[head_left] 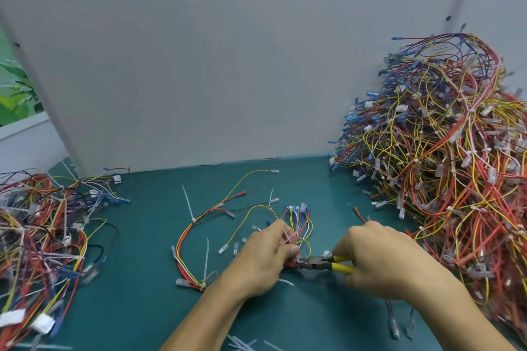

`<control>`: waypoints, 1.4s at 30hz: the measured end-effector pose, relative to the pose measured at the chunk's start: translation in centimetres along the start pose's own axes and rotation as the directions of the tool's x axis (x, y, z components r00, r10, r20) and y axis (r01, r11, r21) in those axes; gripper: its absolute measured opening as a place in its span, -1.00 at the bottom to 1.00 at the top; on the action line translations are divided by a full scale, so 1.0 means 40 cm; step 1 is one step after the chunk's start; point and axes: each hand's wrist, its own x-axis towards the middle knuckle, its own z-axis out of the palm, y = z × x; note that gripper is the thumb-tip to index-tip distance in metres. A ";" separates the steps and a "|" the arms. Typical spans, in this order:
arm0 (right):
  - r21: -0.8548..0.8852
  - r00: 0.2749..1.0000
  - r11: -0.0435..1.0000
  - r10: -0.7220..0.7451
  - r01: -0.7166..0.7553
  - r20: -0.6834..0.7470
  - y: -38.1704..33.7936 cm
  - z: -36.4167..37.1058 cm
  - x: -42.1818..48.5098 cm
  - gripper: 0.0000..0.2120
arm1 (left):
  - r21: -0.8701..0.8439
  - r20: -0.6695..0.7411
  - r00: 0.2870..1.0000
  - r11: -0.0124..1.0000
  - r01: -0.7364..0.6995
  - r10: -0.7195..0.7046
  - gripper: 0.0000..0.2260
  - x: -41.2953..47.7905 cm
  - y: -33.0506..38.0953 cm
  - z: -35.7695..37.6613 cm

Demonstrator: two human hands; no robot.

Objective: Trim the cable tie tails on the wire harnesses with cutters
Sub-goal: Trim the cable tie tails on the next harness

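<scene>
Lower centre of the frame: the left hand [265,262] holds a wire harness [296,222] that trails leftward across the worktable [142,308], with the cutters [319,262] in the right hand [376,259] just beside it. A large heap of harnesses [445,157] fills the right side against the partition [199,65] behind. A smaller pile [42,231] lies at the left edge, and cut tie tails [242,343] at the bottom edge.

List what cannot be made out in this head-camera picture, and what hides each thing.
- Head view: the cutting end of the yellow-handled black cutters meets the left hand gripping the bundled multicoloured wire harness; what it bites is hidden by the thumb.
- Head view: the handle ends vanish inside the right hand.
- Head view: the big tangled pile of red and yellow wire harnesses is cut off by the right edge.
</scene>
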 end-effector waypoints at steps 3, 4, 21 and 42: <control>0.009 1.000 1.000 -0.003 0.003 -0.003 0.002 0.001 0.001 -0.86 | -0.007 0.004 1.000 1.000 -0.004 0.004 -0.92 -0.002 0.002 -0.001; 0.008 1.000 1.000 -0.002 0.002 -0.006 0.002 0.000 0.001 -0.89 | -0.005 0.004 1.000 1.000 -0.005 0.005 -0.92 -0.003 0.003 -0.001; -0.047 0.999 0.999 -0.009 0.011 0.038 -0.011 -0.008 -0.010 -0.74 | -0.021 0.021 1.000 1.000 0.004 -0.003 -0.87 -0.005 0.003 -0.003; -0.043 0.999 0.999 -0.014 0.012 -0.048 -0.038 0.001 0.002 -0.88 | 0.030 -0.054 0.989 0.990 -0.139 0.141 -0.78 -0.132 -0.011 -0.081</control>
